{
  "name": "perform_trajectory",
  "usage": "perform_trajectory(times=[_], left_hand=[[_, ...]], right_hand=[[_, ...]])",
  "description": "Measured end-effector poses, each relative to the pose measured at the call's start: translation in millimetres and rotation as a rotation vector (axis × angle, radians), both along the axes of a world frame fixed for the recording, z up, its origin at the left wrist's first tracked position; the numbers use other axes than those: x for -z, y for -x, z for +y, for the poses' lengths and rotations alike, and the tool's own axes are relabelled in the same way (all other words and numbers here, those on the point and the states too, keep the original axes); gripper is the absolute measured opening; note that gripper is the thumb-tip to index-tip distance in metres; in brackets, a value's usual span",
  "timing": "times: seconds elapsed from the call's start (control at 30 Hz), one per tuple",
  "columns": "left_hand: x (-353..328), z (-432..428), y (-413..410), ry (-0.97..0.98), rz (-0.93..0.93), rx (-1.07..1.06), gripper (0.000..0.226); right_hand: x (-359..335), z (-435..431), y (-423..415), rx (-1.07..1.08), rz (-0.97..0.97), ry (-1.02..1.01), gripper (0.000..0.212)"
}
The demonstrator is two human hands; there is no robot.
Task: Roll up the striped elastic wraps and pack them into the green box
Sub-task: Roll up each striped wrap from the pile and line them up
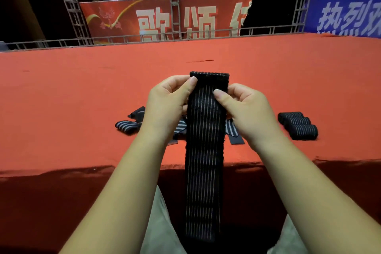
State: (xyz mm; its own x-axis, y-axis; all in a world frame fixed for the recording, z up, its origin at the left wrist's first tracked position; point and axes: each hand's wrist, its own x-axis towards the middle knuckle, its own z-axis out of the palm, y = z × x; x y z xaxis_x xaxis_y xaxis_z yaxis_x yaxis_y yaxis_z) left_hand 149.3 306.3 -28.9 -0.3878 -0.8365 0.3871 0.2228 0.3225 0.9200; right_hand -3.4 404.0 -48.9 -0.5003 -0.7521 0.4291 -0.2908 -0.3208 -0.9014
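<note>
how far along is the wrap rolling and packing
Done: three rolled wraps sit on the red table. In hand: the left hand and right hand hold one unrolled wrap. Left: a loose pile. No green box in view.

One wrap point(204, 150) hung between the left hand point(165, 105) and right hand point(247, 113), above the table point(61, 93) edge. Loose wraps point(127, 127) lay behind the hands; three rolled wraps point(299, 126) lay right.
</note>
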Motion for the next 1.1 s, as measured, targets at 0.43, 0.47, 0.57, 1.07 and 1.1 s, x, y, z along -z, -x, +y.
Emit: perform_trajectory(times=[0.43, 0.47, 0.57, 1.07, 1.1], left_hand=[[151.2, -59.7, 23.6, -0.192, -0.569, 0.031, 0.011], [157.1, -63.3, 24.3, -0.175, -0.592, 0.029, 0.012], [166.5, -68.3, 24.4, -0.104, -0.651, 0.029, 0.015], [179.6, -50.7, 36.4, -0.154, -0.662, 0.011, 0.020], [178.8, -48.1, 35.3, -0.138, -0.686, 0.010, 0.022]], right_hand=[[82.6, -73.0, 63.1, 0.251, -0.226, -0.028, 0.013], [87.0, -77.4, 67.6, 0.253, -0.237, -0.030, 0.014], [97.2, -89.2, 77.4, 0.248, -0.263, -0.015, 0.013], [129.9, -119.1, 104.8, 0.211, -0.358, -0.102, 0.032], [131.1, -119.5, 106.8, 0.210, -0.367, -0.097, 0.040]])
